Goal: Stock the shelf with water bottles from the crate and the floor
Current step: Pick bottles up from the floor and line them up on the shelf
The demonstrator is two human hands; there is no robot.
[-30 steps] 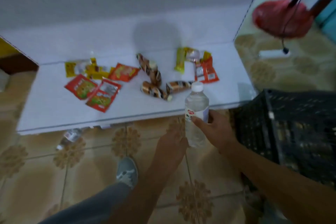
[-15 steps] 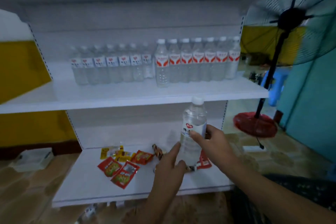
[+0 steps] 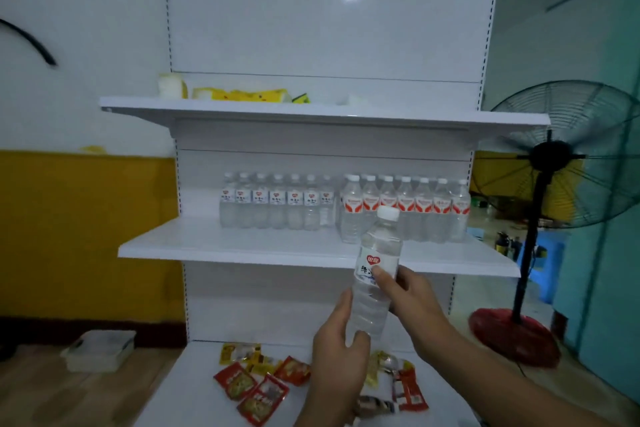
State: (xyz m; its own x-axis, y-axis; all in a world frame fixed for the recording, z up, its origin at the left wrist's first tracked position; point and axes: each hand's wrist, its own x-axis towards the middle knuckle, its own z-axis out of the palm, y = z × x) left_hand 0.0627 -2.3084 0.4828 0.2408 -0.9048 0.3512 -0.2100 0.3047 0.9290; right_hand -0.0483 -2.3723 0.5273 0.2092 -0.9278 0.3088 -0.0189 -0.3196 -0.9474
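Right now I have both hands on one water bottle [image 3: 375, 276], held in front of the shelving unit, its white cap tipped slightly to the right. My left hand [image 3: 341, 350] is curled round the lower, ribbed part of the bottle, thumb on the near side and fingertips wrapping the base. My right hand [image 3: 412, 295] grips it higher up from the right, the thumb pressed across the white label with the red heart mark.

The bottle is in the air — its cap overlaps the front edge of the middle shelf [image 3: 214, 246] from my view, but it touches no shelf.

At the back of that middle shelf stand two groups of bottles: a row with small red marks on white labels [image 3: 277, 203] on the left, and just beside it a row with red-banded labels [image 3: 408, 206] on the right. The top shelf [image 3: 311, 113] carries yellow and white packs [image 3: 239, 94]. On the bottom shelf [image 3: 194, 392], under my hands, lie red and yellow snack sachets [image 3: 256, 388].

To the right stands a black pedestal fan [image 3: 554, 156] on a red base; to the left, a white plastic box [image 3: 98, 350] sits on the floor against the yellow wall.
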